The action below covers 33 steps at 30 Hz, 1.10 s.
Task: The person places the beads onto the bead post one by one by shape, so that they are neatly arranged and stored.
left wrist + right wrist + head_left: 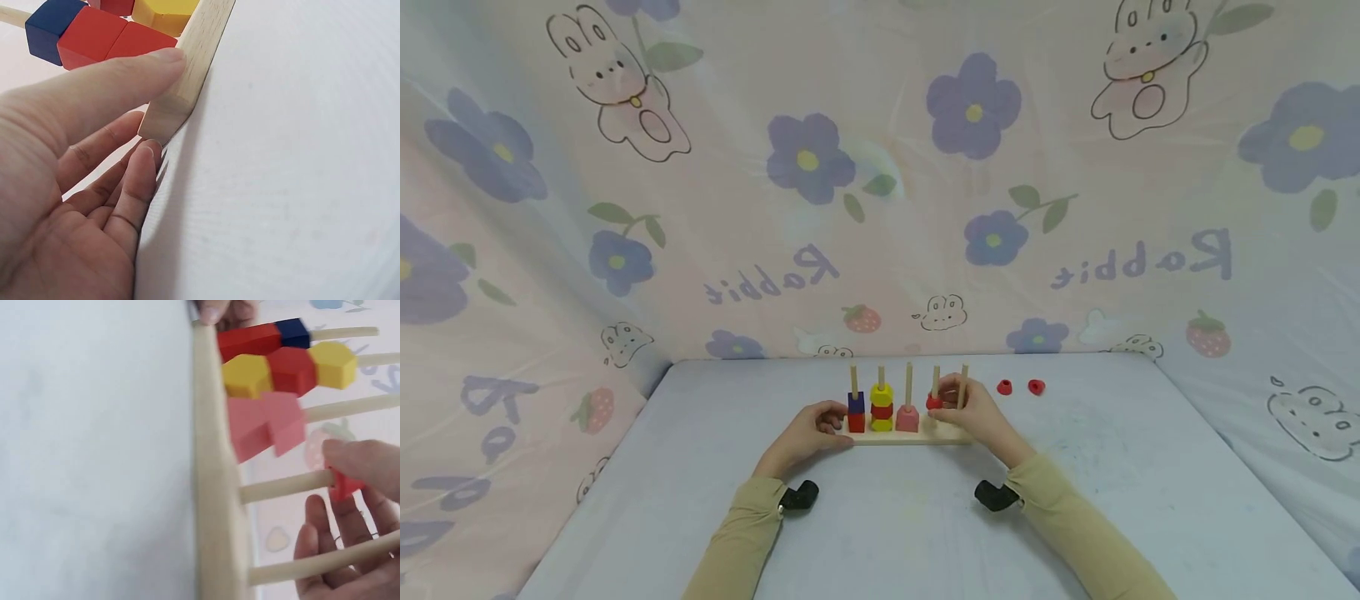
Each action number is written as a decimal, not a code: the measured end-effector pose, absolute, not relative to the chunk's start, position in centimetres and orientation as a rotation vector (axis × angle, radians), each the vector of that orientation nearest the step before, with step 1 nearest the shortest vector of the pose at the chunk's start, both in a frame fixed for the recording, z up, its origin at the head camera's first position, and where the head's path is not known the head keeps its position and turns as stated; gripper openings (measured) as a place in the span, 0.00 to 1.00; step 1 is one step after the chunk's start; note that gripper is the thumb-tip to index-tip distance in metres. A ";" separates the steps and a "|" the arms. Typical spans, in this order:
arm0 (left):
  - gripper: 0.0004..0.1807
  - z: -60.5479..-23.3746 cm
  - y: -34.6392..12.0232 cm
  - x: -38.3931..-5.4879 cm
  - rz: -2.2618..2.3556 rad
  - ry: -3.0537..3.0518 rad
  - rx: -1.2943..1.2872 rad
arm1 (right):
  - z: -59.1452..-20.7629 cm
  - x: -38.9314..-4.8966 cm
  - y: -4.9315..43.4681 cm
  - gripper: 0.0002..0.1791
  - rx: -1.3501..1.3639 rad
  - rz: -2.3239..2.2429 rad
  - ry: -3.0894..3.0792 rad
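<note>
A wooden peg board (910, 441) with several upright pegs stands on the table. My left hand (808, 432) grips its left end; in the left wrist view the thumb (159, 65) lies along the base's side, with the fingers curled at the end. My right hand (981, 412) pinches a small red block (342, 482) between thumb and fingers, partway up the fourth peg (284, 486). The peg passes into this block, whose shape the fingers partly hide. Beside it, the last peg (325, 561) is bare and crosses in front of the right fingers.
Red and blue blocks (856, 404) fill the first peg, yellow and red blocks (882, 411) the second, pink blocks (907, 419) the third. Two loose red blocks, one left (1004, 387) and one right (1037, 387), lie on the white table (895, 525). A patterned curtain (880, 250) hangs behind.
</note>
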State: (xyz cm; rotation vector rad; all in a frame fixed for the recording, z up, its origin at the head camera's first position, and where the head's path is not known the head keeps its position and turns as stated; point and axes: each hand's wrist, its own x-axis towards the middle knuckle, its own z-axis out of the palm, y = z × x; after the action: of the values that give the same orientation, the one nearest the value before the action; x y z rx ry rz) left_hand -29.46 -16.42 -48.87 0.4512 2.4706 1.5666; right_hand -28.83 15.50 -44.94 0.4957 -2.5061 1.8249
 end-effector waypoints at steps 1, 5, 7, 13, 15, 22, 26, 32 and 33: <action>0.31 -48.9 -16.4 -29.4 1.567 2.470 0.449 | -45.4 -28.9 15.6 0.18 0.502 1.801 -2.534; 0.30 -48.9 -16.4 -29.4 1.557 2.470 0.440 | -46.6 -28.8 15.9 0.15 0.487 1.722 -2.630; 0.29 -49.0 -16.3 -29.5 1.559 2.475 0.453 | -47.0 -28.7 16.0 0.15 0.463 1.686 -2.659; 0.27 -49.1 -16.1 -29.8 1.577 2.481 0.495 | -46.9 -28.5 16.4 0.17 0.503 1.587 -2.671; 0.28 -49.0 -16.0 -29.8 1.573 2.481 0.491 | -46.7 -28.3 16.8 0.17 0.503 1.577 -2.678; 0.29 -49.0 -16.2 -29.7 1.560 2.484 0.489 | -45.6 -27.8 19.5 0.20 0.616 1.616 -2.600; 0.30 -49.1 -16.4 -29.8 1.557 2.493 0.496 | -44.7 -27.9 21.5 0.22 0.627 1.599 -2.568; 0.30 -48.9 -16.4 -29.7 1.538 2.508 0.483 | -44.2 -28.4 24.2 0.24 0.545 1.622 -2.540; 0.30 -48.9 -16.4 -29.7 1.535 2.509 0.482 | -44.2 -28.5 24.6 0.25 0.536 1.620 -2.532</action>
State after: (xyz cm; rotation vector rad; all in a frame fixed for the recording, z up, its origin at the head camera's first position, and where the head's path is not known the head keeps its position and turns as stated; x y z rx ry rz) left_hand -29.67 -16.37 -48.92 0.4824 2.5088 1.5351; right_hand -28.46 24.57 -44.22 0.5357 -2.5320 1.6204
